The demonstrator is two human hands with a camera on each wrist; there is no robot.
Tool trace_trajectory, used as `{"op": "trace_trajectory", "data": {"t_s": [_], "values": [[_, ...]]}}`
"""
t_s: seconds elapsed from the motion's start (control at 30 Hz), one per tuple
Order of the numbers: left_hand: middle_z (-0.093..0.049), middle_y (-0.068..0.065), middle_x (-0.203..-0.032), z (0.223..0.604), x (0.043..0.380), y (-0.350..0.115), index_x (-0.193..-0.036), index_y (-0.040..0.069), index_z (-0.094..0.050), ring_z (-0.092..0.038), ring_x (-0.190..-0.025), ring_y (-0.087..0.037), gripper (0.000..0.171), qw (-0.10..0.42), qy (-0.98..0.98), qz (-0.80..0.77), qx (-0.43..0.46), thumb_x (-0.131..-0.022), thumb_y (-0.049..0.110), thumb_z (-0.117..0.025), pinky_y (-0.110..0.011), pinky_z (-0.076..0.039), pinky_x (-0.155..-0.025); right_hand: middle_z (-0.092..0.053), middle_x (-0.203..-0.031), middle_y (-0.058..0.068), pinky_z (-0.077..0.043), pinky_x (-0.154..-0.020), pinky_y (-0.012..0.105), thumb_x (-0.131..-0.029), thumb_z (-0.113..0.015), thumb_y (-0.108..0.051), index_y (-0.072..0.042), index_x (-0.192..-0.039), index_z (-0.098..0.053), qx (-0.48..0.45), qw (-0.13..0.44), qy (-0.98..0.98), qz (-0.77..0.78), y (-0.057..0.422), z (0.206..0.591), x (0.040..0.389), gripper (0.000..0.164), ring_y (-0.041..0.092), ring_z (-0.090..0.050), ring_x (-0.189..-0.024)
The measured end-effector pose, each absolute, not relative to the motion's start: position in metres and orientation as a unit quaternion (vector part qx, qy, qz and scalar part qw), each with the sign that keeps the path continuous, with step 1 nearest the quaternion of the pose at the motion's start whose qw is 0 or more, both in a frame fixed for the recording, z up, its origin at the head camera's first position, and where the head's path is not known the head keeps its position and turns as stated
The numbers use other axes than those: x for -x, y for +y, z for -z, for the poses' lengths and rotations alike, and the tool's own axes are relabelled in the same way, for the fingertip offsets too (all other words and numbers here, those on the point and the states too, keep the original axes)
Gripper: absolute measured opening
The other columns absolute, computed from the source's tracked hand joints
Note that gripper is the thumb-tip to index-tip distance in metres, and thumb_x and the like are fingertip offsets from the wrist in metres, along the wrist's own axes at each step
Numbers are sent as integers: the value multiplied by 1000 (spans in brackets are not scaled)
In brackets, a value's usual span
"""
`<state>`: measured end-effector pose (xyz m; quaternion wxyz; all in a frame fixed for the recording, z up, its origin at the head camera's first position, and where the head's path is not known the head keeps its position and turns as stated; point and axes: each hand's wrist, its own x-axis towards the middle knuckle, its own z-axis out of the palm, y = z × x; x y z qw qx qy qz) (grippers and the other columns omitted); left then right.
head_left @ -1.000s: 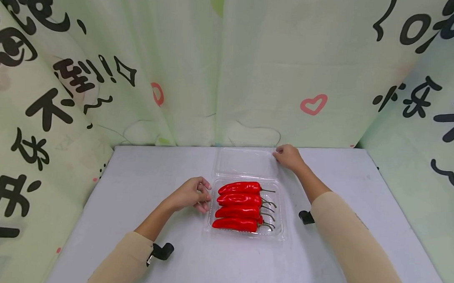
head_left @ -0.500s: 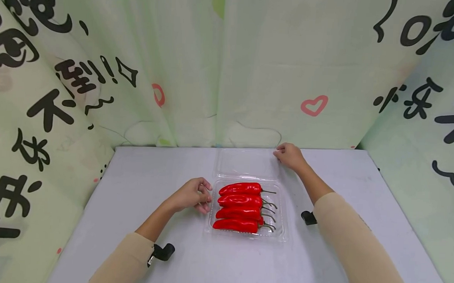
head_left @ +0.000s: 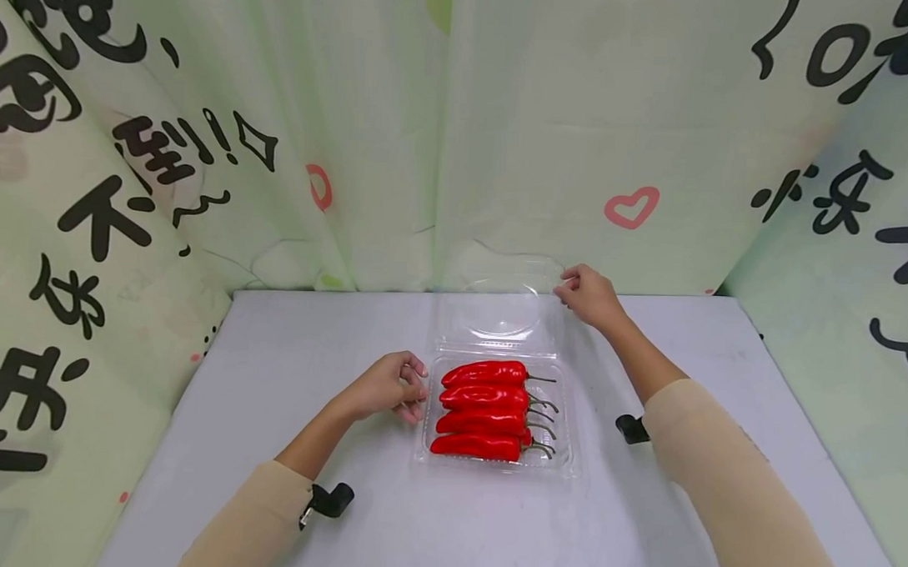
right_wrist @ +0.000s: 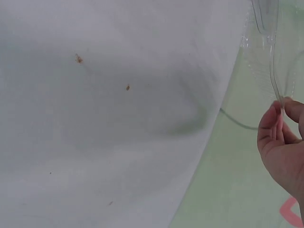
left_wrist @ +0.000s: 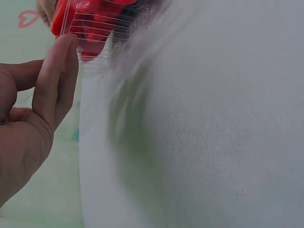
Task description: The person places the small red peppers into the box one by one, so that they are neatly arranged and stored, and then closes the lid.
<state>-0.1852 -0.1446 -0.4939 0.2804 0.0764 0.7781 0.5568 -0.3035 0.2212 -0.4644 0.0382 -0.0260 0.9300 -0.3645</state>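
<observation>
Several red chili peppers (head_left: pixel 483 399) with green stems lie in a row in a clear plastic clamshell box (head_left: pixel 564 454). At the back, its hinged clear lid (head_left: pixel 490 318) stands tilted up off the table. My right hand (head_left: pixel 590 297) pinches the lid's right corner; in the right wrist view, the right hand (right_wrist: pixel 282 147) has thumb and fingertips together on the lid's edge. On the other side, my left hand (head_left: pixel 387 386) is beside the box's left wall. In the left wrist view, the left hand (left_wrist: pixel 33 114) touches the ribbed plastic rim with extended fingertips.
The box stands on a white table (head_left: pixel 310 328). A pale green curtain (head_left: pixel 519 136) with black lettering and pink hearts hangs behind the table and at both sides. Black wrist cameras (head_left: pixel 332 500) sit on both sleeves.
My right hand has raised the lid's far edge from nearly flat on the table to a tilt, moving slightly up. The left hand stays beside the box, and the peppers have not moved.
</observation>
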Motion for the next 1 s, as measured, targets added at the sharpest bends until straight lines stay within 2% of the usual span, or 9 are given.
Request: {"op": "trace_trajectory", "data": {"t_s": [0.33, 0.57, 0.73, 1.0], "values": [[-63, -17, -92, 494, 188, -139, -118, -4, -50, -71, -65, -24, 24, 272, 778, -560, -78, -96, 0, -61, -37, -64, -62, -63, -104, 19, -56, -76, 30, -100, -62, -17, 3, -130, -48, 51, -9, 924, 380, 223, 442, 299, 39, 29, -65, -90], [-63, -16, -92, 496, 193, -136, -118, -3, -50, -71, -64, -23, 25, 258, 781, -564, -72, -96, -2, -61, -37, -64, -61, -59, -107, 17, -54, -76, 26, -101, -61, -17, 1, -131, -46, 61, -23, 915, 397, 225, 426, 293, 39, 34, -64, -98], [-63, -15, -91, 495, 198, -133, -118, -3, -50, -71, -63, -22, 24, 247, 784, -565, -72, -96, -2, -61, -36, -64, -61, -58, -110, 17, -52, -74, 19, -103, -57, -20, 0, -127, -48, 68, -37, 911, 404, 229, 415, 287, 32, 37, -65, -104], [-64, -16, -90, 492, 206, -129, -118, -5, -50, -70, -61, -22, 24, 245, 781, -570, -65, -96, -3, -59, -36, -64, -60, -60, -109, 13, -49, -73, 16, -103, -57, -25, -4, -122, -49, 83, -60, 908, 406, 234, 404, 273, 29, 27, -64, -101]]}}
